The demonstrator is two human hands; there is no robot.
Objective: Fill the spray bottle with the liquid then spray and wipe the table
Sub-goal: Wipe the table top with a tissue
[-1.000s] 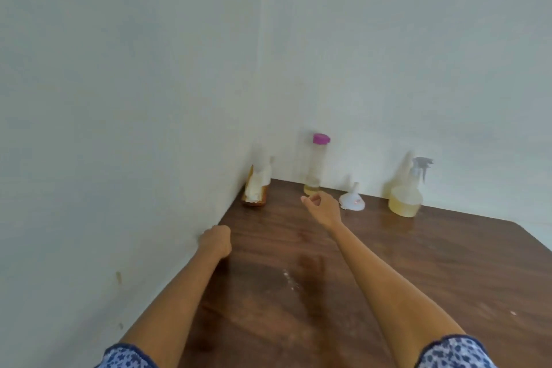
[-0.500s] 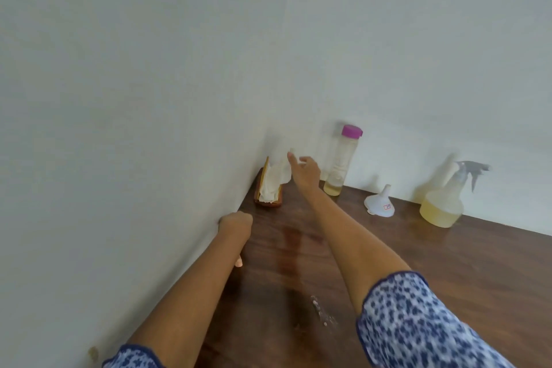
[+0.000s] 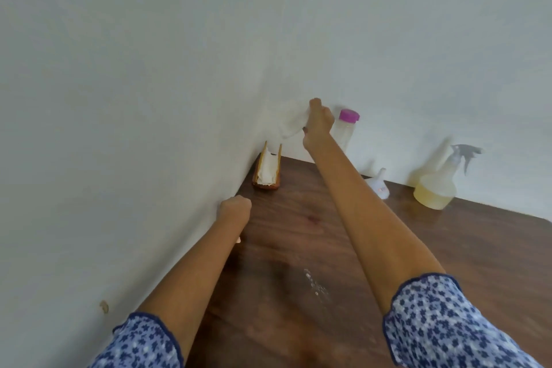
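Note:
My right hand is raised above the wooden napkin holder in the table's far corner and pinches a white tissue, which hangs blurred against the wall. More white tissues stand in the holder. My left hand rests as a fist on the table edge by the left wall. A clear spray bottle with yellowish liquid in it stands at the back right. A tall clear bottle with a purple cap stands behind my right wrist. A white funnel lies upside down between the two bottles.
The dark wooden table fills the corner between two pale walls. A wet sheen and small white specks mark its middle. The table's right corner shows at the frame's edge.
My right hand reached to the napkin holder, took hold of a tissue and lifted it up out of the holder. My left fist has stayed by the wall.

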